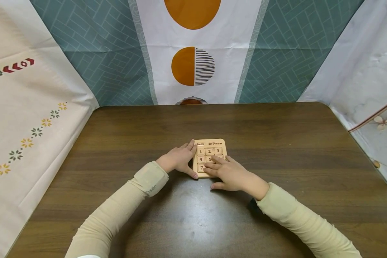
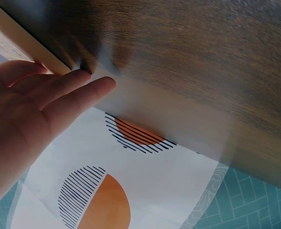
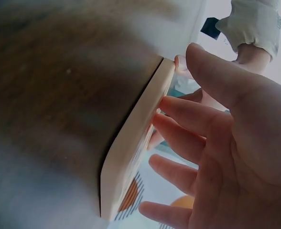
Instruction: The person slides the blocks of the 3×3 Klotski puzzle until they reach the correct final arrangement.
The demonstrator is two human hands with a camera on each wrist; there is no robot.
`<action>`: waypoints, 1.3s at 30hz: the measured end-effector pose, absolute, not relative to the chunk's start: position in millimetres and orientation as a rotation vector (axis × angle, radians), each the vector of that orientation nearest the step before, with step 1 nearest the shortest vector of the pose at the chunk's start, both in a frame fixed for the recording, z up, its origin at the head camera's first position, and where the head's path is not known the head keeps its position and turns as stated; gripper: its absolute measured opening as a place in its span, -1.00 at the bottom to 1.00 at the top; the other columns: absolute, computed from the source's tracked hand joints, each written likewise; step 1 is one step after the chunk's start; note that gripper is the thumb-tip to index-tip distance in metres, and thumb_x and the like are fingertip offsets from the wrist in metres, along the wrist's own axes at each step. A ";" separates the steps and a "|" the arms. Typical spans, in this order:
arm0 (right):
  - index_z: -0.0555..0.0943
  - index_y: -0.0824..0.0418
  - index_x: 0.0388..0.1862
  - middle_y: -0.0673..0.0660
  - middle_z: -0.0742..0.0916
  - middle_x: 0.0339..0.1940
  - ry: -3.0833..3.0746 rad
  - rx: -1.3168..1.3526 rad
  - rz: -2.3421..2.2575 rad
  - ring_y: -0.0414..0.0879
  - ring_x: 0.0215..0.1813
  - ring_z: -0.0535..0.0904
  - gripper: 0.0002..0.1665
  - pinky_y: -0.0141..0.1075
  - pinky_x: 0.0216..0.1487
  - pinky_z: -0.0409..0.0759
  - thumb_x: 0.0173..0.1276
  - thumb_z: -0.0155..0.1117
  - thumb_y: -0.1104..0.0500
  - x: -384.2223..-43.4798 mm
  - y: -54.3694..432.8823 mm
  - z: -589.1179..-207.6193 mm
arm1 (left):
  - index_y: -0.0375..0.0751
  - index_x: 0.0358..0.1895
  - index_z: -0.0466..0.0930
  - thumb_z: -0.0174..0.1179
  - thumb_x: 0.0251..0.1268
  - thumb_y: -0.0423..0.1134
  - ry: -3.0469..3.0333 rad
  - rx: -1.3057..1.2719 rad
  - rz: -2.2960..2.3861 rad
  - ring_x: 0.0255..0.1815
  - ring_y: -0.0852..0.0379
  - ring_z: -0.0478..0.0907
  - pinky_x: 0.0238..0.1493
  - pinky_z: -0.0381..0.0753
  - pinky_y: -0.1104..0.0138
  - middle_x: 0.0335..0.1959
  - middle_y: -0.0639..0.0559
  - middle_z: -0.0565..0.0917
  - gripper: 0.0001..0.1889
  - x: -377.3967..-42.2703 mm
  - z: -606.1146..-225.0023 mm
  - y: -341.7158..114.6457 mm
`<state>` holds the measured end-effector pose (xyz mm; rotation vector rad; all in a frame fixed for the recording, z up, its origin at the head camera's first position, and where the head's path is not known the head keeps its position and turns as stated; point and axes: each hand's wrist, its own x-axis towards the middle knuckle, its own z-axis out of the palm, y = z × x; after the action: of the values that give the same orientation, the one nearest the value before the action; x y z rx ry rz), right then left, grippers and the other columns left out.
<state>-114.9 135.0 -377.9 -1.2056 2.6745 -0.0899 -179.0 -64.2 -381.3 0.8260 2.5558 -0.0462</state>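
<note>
A light wooden number sliding puzzle (image 1: 209,158) lies flat on the table, its tiles 1, 2, 3, 4, 5 and 7 showing. My left hand (image 1: 180,157) holds the board's left side, thumb at the near corner and fingers by the far corner. In the left wrist view, that hand (image 2: 28,105) meets the board's edge (image 2: 30,40). My right hand (image 1: 232,174) reaches over the lower right, fingertips on the tiles, covering some of them. The right wrist view shows this hand (image 3: 241,143) with spread, nearly straight fingers at the puzzle (image 3: 131,138).
The brown wood-grain table (image 1: 142,129) spreads around the board. Behind it hangs a teal and white patterned cloth (image 1: 116,71). Light cloths hang at the left (image 1: 19,125) and right (image 1: 367,79). A small dark object (image 1: 254,206) sits under my right wrist.
</note>
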 end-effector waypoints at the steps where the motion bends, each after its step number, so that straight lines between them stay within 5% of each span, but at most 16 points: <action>1: 0.37 0.14 0.30 0.09 0.39 0.32 2.673 -1.210 -0.092 0.12 0.39 0.10 -0.27 0.21 0.18 0.14 0.22 0.17 -0.18 -115.0 135.5 -377.9 | -0.38 0.41 -0.13 0.23 -0.24 0.41 2.555 0.825 -0.046 0.39 -0.19 -0.05 0.20 0.20 -0.05 0.43 -0.29 -0.21 0.25 -179.0 -381.0 -64.1; 23: 0.37 0.12 0.30 0.09 0.39 0.32 2.691 -1.123 -0.136 0.14 0.39 0.11 -0.28 0.26 0.14 0.14 0.22 0.16 -0.18 -113.1 180.6 -378.2 | -0.36 0.42 -0.16 0.23 -0.25 0.41 2.551 0.824 -0.060 0.40 -0.18 -0.07 0.21 0.19 -0.04 0.43 -0.27 -0.24 0.26 -180.1 -383.3 -63.4; 39: 0.39 0.14 0.29 0.09 0.40 0.32 2.712 -1.165 -0.100 0.15 0.37 0.15 -0.26 0.26 0.13 0.17 0.20 0.17 -0.20 -109.3 167.0 -376.4 | -0.38 0.41 -0.13 0.24 -0.25 0.41 2.565 0.846 -0.061 0.38 -0.21 -0.03 0.17 0.22 -0.06 0.43 -0.29 -0.22 0.26 -180.5 -383.2 -63.7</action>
<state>-109.3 167.0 -376.4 -1.1651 2.7123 -0.1004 -180.5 -63.7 -383.2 0.8458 2.5654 -0.0612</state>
